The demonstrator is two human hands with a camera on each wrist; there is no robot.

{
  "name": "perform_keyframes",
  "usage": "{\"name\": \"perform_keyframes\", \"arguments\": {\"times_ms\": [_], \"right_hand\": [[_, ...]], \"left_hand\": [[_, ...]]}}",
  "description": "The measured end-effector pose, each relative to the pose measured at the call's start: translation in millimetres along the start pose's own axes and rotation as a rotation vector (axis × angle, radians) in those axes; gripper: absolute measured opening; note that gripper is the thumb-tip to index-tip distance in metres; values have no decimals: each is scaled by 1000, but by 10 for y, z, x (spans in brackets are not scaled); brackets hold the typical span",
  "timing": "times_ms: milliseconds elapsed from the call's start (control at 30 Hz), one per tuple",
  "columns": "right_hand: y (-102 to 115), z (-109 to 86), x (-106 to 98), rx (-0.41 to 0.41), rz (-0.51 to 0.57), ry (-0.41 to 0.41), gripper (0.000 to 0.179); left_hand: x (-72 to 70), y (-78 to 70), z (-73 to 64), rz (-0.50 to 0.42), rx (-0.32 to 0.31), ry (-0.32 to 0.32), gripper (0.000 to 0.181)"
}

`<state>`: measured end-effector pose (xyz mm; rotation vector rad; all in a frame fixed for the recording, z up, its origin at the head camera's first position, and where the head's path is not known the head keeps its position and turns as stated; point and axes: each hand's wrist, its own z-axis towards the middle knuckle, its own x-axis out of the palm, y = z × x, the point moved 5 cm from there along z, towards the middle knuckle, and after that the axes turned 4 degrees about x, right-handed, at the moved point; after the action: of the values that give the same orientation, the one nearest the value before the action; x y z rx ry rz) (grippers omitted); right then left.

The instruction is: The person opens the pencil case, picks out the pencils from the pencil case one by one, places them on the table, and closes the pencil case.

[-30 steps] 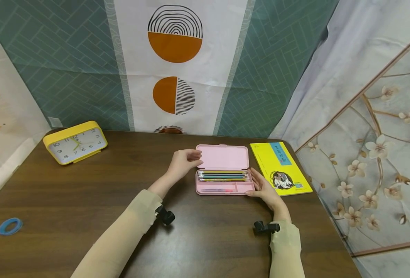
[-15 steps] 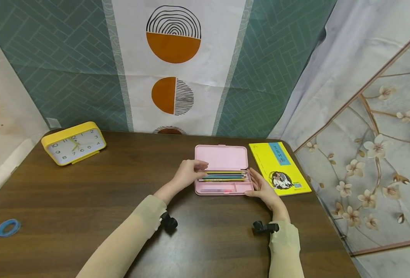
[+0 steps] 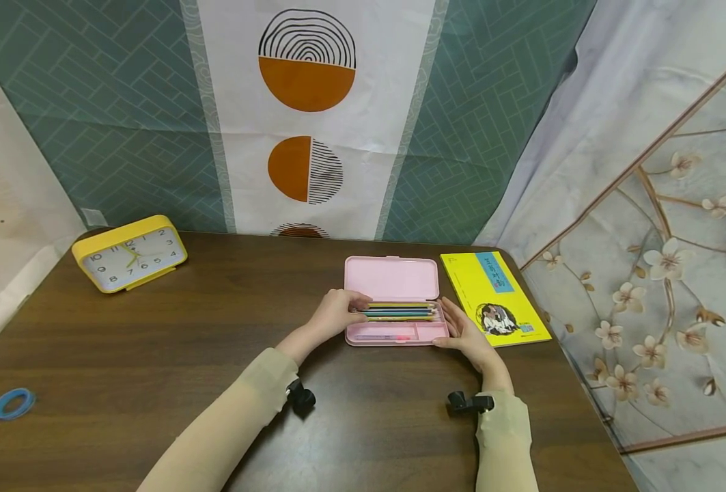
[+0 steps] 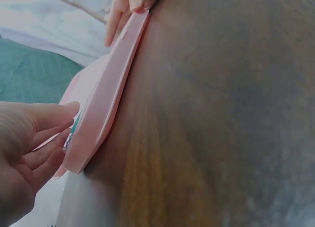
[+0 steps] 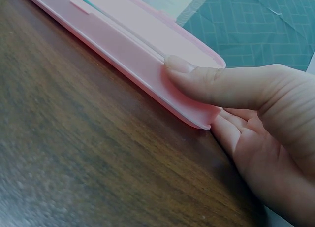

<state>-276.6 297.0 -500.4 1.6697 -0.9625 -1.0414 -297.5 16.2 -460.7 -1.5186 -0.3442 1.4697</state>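
Note:
A pink pencil case (image 3: 392, 275) lies with its lid folded back on the table. Several pencils (image 3: 402, 312) fill its rear compartment, and a slim pen with a pinkish end (image 3: 384, 337) lies in the front one. My left hand (image 3: 332, 316) reaches over the case's left end, thumb and fingers around the pencils' left ends. In the left wrist view a green pencil with a silver end (image 4: 70, 138) shows between thumb and fingers. My right hand (image 3: 468, 336) grips the case's right end, thumb (image 5: 197, 79) against the front wall and fingers behind, partly hidden.
A yellow book (image 3: 494, 297) lies just right of the case and right hand. A yellow clock (image 3: 130, 254) stands at the back left, and a blue ring (image 3: 12, 404) lies at the far left. Behind the wooden table (image 3: 369, 417) hangs a patterned curtain (image 3: 313, 130).
My left hand has come from the lid's left edge, moving right and toward me, to the pencils' left ends. The right hand stays at the case's right end.

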Motion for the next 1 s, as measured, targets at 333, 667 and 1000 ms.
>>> {"name": "perform_keyframes", "arguments": {"times_ms": [333,667,1000], "right_hand": [[-11,12,2,4,9,3,100],[-2,11,3,3,1,-3,101],[-7,11,-1,5,9,-4,99]], "left_hand": [[33,-21,-2,44,45,-10,26],[71,-15,25,78,62,-21,24],[83,-43,49,110,53,-23,23]]}}
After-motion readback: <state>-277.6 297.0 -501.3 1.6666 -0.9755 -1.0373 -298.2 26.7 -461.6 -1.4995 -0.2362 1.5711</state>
